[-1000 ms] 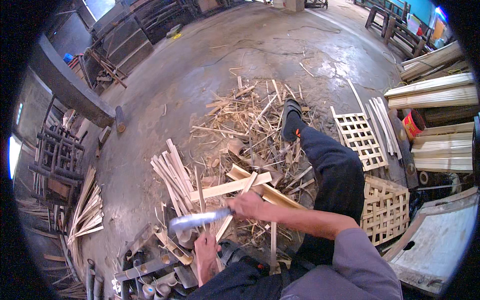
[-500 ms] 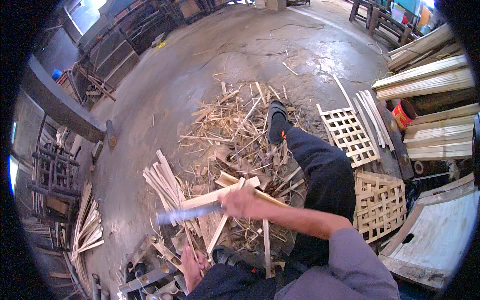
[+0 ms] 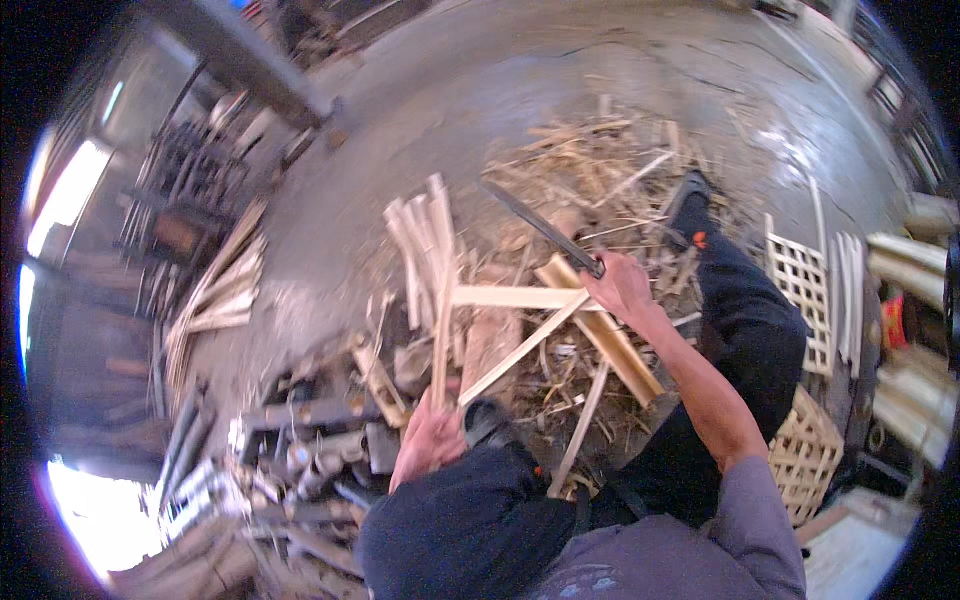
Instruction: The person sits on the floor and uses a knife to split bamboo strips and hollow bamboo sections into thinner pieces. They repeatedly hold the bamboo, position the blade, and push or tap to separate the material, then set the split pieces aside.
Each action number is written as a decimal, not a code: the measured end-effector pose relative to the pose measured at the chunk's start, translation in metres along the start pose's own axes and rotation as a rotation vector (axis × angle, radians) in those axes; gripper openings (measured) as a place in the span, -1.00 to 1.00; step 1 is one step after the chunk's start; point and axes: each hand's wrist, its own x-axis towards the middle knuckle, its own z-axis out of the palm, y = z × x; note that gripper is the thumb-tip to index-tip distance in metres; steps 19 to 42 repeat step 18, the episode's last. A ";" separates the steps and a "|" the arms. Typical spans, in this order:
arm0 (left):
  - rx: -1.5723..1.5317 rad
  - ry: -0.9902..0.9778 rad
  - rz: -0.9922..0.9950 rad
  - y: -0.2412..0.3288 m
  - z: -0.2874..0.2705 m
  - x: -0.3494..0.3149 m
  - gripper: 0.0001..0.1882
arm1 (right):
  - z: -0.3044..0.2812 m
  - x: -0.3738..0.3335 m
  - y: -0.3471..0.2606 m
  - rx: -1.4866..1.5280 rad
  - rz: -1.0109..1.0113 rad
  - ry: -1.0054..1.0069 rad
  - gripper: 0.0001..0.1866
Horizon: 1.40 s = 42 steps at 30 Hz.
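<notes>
My right hand (image 3: 622,288) is closed round the handle of a long knife (image 3: 540,222), its dark blade angled up to the far left. Low at the left, my left hand (image 3: 432,440) grips the near end of a pale bamboo strip (image 3: 443,330) that stands out away from me. Beside that strip lies a fanned bundle of bamboo strips (image 3: 408,245). Between the hands, a flat pale slat (image 3: 515,297) and a narrow strip (image 3: 525,348) meet near the knife hand. A split bamboo trough (image 3: 622,350) slants beneath my right wrist.
Bamboo shavings and offcuts (image 3: 590,150) litter the floor ahead. Woven bamboo panels (image 3: 800,290) lie at the right, past my outstretched leg. Another strip pile (image 3: 225,285) and dark bamboo stools (image 3: 190,200) are at the left. Cut bamboo tubes (image 3: 310,455) lie near my left hand.
The view has swung left, so the scene sits further right. The knife has turned from pointing left to pointing up and away. My left hand still grips a strip.
</notes>
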 end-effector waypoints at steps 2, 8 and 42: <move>0.004 0.098 0.016 -0.003 -0.010 0.020 -0.71 | -0.004 -0.021 -0.056 0.041 -0.024 -0.218 -0.67; 0.141 0.198 0.048 -0.008 0.007 0.037 -0.66 | 0.023 -0.071 -0.107 0.072 -0.475 -0.377 -0.68; 0.129 0.113 0.001 -0.001 -0.006 0.028 -0.62 | 0.034 -0.025 -0.096 -0.047 -0.129 -0.467 -0.60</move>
